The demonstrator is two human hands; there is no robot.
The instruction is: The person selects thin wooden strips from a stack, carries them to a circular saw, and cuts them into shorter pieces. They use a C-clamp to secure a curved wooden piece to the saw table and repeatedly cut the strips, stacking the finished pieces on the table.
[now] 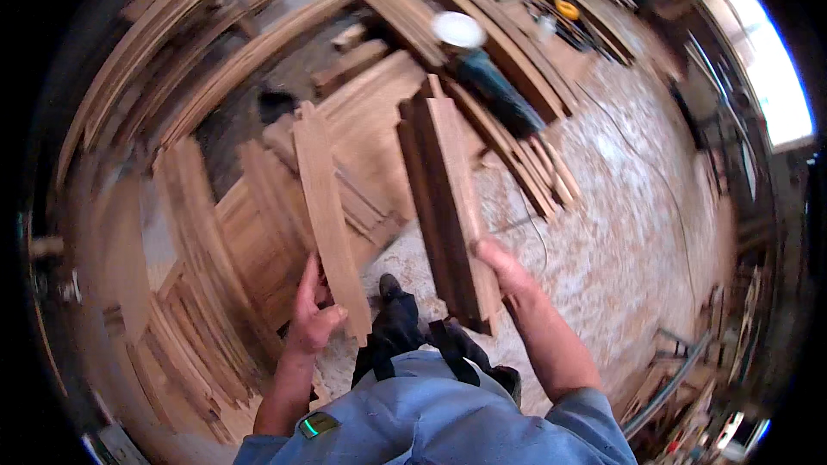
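My left hand (319,310) grips a pale wooden board (327,207) near its lower end, thumb and fingers along its sides. My right hand (501,271) is closed on a thicker bundle of dark and lighter wooden strips (439,189), held upright in the view beside the single board, with a gap between them. Beneath both lies a wide wooden panel (370,112) with loose pieces on it.
Stacks of long boards (211,267) line the left and top. A white round lid (458,29), a dark blue-green power tool (500,95) and a yellow object (566,9) sit above. A cord (646,159) crosses the sawdust-covered floor (603,224). A bright opening (749,52) is at upper right.
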